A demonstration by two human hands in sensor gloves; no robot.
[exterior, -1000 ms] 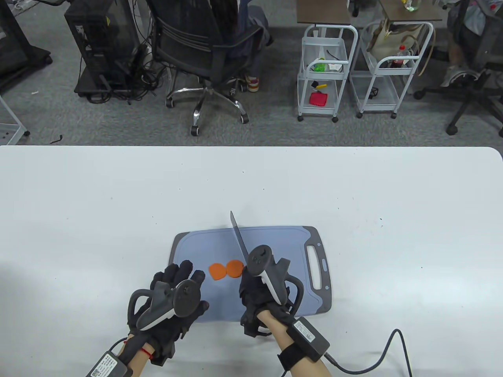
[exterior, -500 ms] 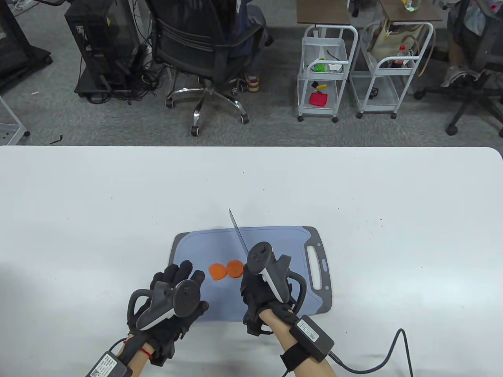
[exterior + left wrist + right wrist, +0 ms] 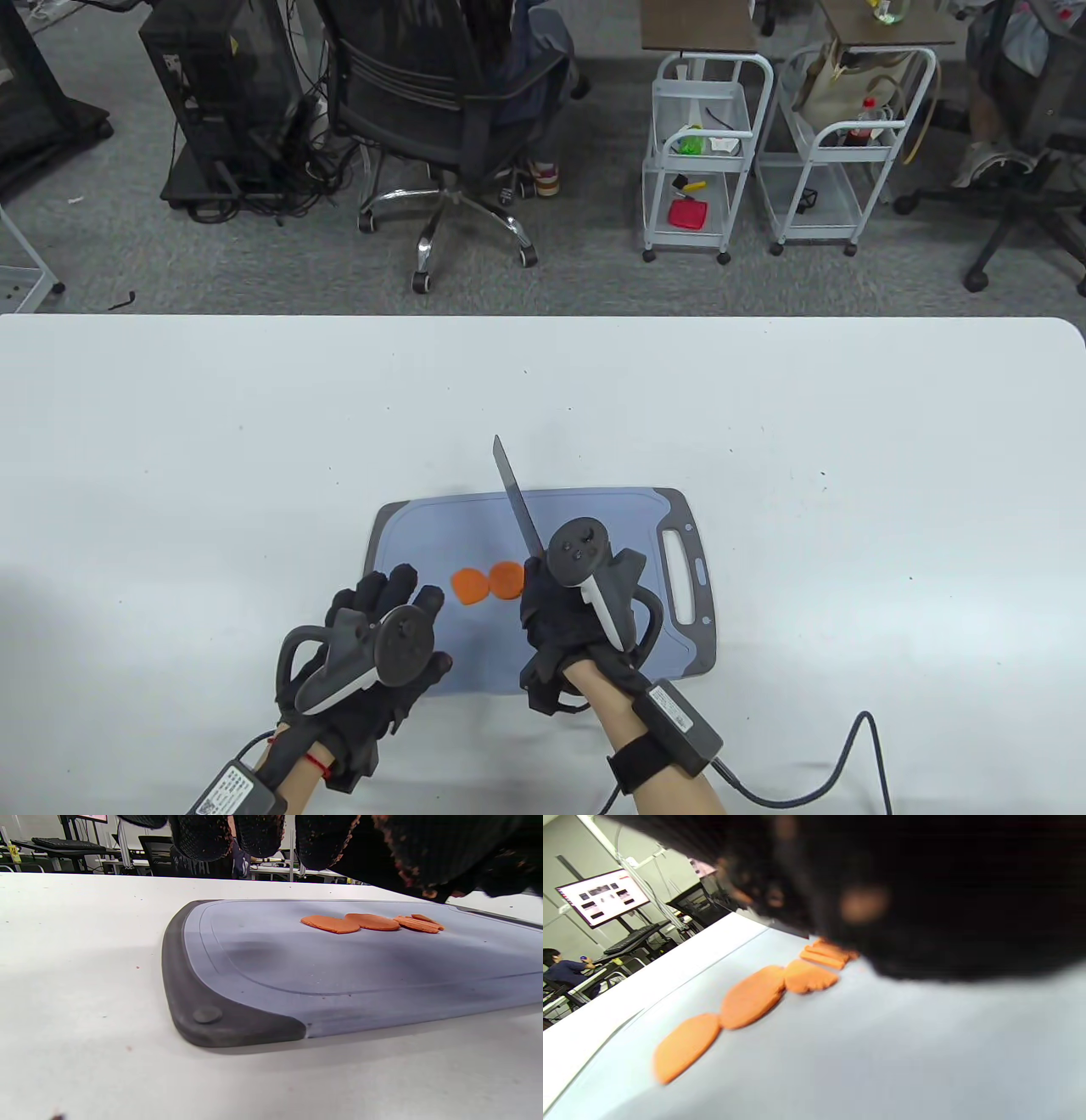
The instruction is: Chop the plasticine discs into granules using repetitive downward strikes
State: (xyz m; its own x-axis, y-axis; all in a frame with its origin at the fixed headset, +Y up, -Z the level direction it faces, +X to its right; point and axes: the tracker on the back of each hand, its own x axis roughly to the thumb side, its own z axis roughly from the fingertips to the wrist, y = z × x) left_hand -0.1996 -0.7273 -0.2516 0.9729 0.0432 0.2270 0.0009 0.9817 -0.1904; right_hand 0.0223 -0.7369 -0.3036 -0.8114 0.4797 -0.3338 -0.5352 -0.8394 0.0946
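White table (image 3: 254,441), chopping board (image 3: 594,509), R hand (image 3: 564,611) gripping knife (image 3: 517,501)

Lab (office-like), swivel chair (image 3: 441,110), computer tower (image 3: 216,93)

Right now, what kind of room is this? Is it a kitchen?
Probably not a kitchen; it looks like an office or lab. Beyond the white table stand an office chair, a computer tower with tangled cables, and wheeled carts. The right wrist view shows a wall screen.
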